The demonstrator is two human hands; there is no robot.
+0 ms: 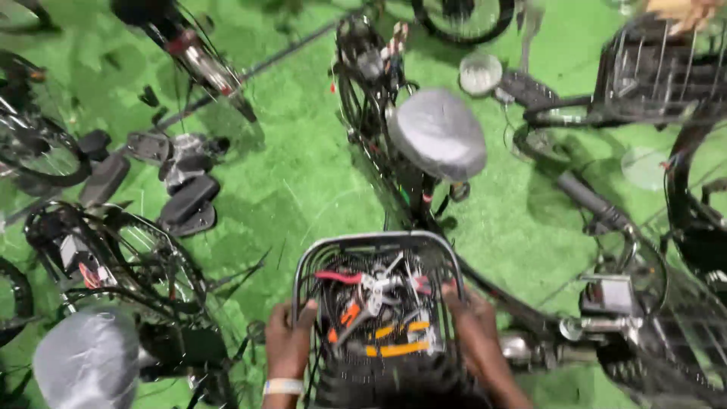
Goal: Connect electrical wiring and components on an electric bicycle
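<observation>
A black wire basket [379, 242] sits low in the middle of the head view, with several hand tools [379, 303] with red, orange and yellow grips inside it. My left hand [288, 341] grips the basket's left rim; a pale band circles that wrist. On the right rim, my right hand [469, 314] holds the wire. Just beyond the basket stands a bicycle whose saddle [439, 132] is wrapped in grey plastic.
Green artificial turf [303, 174] covers the floor. Bicycles crowd all sides: one with a covered saddle [87, 360] at lower left, a handlebar and grip [591, 201] at right, another wire basket [659, 72] at upper right. Loose black saddles [185, 201] lie at left.
</observation>
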